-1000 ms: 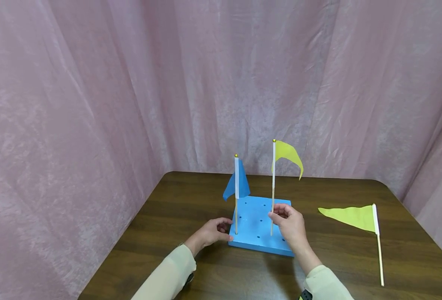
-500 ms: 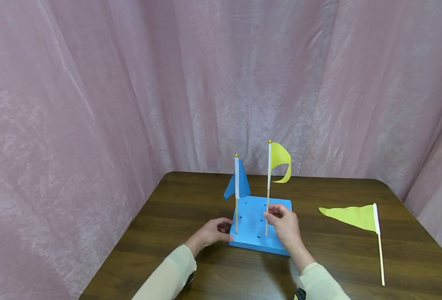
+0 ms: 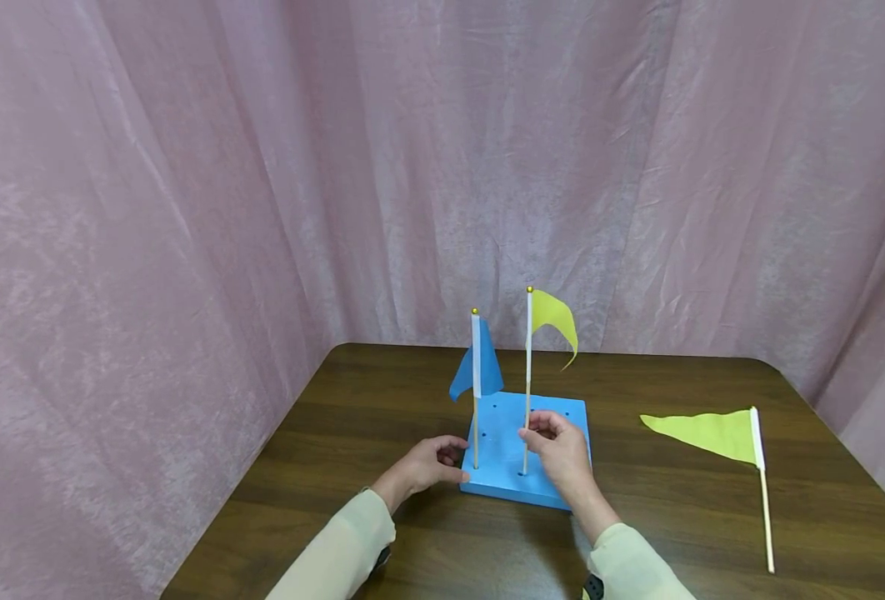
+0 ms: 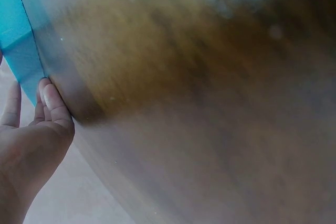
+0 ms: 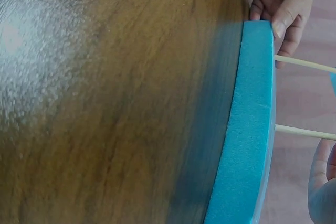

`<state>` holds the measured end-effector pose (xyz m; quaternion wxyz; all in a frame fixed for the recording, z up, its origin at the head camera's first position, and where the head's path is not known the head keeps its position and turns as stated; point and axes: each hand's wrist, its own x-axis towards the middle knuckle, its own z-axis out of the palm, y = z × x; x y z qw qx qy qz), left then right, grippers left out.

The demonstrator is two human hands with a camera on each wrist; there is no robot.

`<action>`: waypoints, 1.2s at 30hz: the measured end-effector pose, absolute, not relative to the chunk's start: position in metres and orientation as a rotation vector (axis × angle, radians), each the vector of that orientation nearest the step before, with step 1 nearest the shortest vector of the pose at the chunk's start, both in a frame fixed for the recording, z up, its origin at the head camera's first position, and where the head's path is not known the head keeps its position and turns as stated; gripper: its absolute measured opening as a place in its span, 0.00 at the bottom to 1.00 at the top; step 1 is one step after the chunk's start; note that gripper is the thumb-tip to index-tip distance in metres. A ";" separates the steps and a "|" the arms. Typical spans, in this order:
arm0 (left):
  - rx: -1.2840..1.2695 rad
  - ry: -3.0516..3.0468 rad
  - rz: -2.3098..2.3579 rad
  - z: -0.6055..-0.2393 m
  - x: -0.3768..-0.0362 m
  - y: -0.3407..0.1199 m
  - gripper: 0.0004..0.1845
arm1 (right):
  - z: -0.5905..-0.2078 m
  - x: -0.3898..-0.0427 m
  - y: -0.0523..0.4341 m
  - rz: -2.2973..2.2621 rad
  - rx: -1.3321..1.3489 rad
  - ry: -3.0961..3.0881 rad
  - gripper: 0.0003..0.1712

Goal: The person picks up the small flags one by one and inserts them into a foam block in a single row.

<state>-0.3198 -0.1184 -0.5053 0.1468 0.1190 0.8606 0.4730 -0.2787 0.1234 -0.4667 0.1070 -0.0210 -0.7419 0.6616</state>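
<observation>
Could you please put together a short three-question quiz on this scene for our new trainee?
1. True or false: the left hand is holding the blue flag.
2. Who holds a yellow flag by its stick? A) left hand; B) right hand; C) neither.
3. Fill in: to the right of the blue board, another yellow flag lies on the ____.

Key
1. False; it touches the board's edge.
2. B.
3. Table.

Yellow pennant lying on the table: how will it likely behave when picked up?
The lying yellow pennant is probably floppy: the similar raised yellow pennant in the right hand curls and droops. Its stick looks slim and straight, so likely stiff and light. Rolling seems unlikely while the fabric lies spread on the table.
</observation>
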 end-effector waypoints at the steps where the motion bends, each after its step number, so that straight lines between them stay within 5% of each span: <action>1: 0.349 2.478 1.360 -0.505 -0.320 -0.118 0.27 | -0.467 -0.279 0.123 1.951 -0.063 -2.186 0.10; 36: 0.308 2.488 1.336 -0.503 -0.317 -0.118 0.27 | -0.482 -0.275 0.121 1.892 -0.016 -2.305 0.10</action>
